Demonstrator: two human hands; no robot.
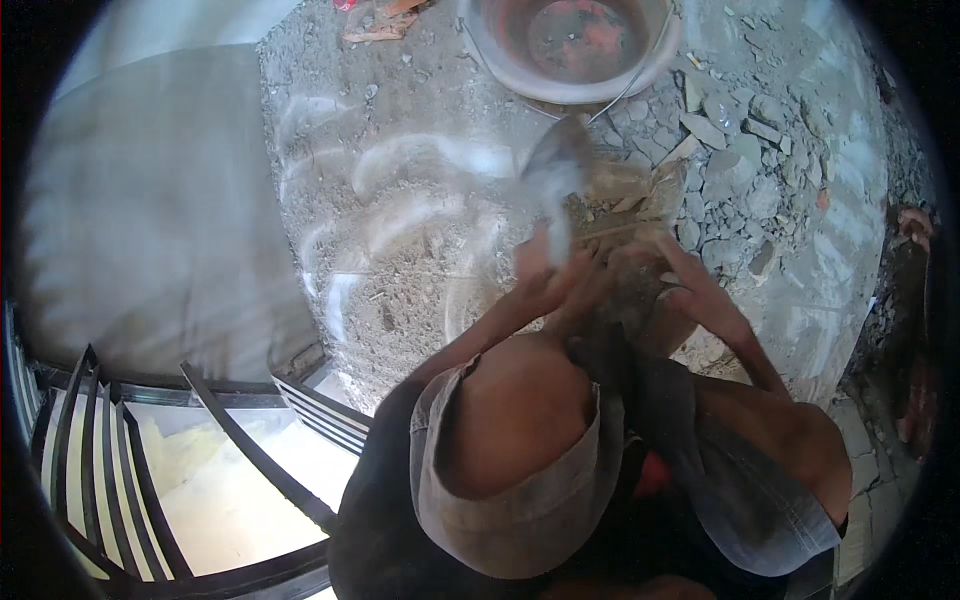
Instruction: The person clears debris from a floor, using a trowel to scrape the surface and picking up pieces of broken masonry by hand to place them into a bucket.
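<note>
My left hand is closed round the handle of a trowel. Its grey blade is smeared by motion and points away from me, toward the bucket. On the other side, my right hand reaches in with its fingers bent at the near edge of a tan, dusty, shallow piece with bits of rubble on it. Whether that piece is a pan or a sheet I cannot tell. The fingers seem to pinch its edge, partly hidden by dust and shadow.
Broken grey rubble lies heaped to the right of the bucket. Dusty, scraped floor spreads to the left. A black metal railing stands at the lower left. Reddish broken pieces lie at the far edge.
</note>
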